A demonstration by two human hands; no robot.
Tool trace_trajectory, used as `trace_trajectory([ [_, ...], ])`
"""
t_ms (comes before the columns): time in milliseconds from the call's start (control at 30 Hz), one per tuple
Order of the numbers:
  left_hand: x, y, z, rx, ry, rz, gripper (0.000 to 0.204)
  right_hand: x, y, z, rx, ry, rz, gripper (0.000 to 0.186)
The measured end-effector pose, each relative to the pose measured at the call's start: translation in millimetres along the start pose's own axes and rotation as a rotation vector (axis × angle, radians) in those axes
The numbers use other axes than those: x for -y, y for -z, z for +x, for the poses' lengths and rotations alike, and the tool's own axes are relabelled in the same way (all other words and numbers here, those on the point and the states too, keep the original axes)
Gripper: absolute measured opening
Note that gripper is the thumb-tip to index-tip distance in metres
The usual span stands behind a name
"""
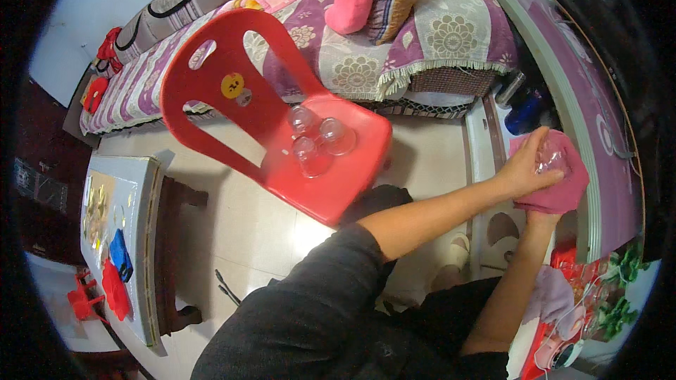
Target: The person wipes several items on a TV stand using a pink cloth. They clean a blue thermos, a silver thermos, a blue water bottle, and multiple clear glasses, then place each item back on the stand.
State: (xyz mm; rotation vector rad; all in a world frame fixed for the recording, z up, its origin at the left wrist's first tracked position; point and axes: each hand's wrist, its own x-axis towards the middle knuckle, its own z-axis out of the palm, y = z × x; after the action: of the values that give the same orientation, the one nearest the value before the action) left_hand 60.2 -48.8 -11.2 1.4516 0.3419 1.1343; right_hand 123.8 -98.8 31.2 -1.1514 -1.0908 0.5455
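Note:
My left hand is closed round a clear, rounded cup at the right. A pink cloth spreads under and around the cup. From below, my right hand holds this cloth; most of its fingers are hidden by it. Several similar clear cups stand close together on the red plastic chair in the middle: one cup near the backrest, another to its right, a third nearer me. They look rim-down, though their exact shape is hard to make out.
A sofa with a patterned cover and cushions runs along the back. At the left stands a low table with red and blue cloths. A purple-covered cabinet lines the right side, a blue container beside it. Plants stand lower right.

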Motion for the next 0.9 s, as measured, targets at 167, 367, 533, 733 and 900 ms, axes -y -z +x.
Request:
trace_trajectory([
  [167, 23, 15, -4, 0.07, 0.161, -0.149, 0.092, -21, 19, 7, 0.029, -0.271, 0.346, 0.04],
  [367, -21, 18, -6, 0.058, 0.147, 0.08, 0.083, -62, 11, -16, -0.127, -0.254, 1.259, 0.042],
  [533, -31, 23, -12, 0.13, 0.206, -0.154, 0.086, -55, 1, -17, -0.213, -0.296, 1.228, 0.042],
  [733, -47, 44, -23, 0.249, 0.065, 0.138, 0.093, -27, -12, -27, -0.183, -0.041, 0.152, 0.032],
  [900, -73, 70, -30, 0.258, 0.102, 0.148, 0.102, -9, -29, -32, -0.218, 0.092, -0.318, 0.038],
])
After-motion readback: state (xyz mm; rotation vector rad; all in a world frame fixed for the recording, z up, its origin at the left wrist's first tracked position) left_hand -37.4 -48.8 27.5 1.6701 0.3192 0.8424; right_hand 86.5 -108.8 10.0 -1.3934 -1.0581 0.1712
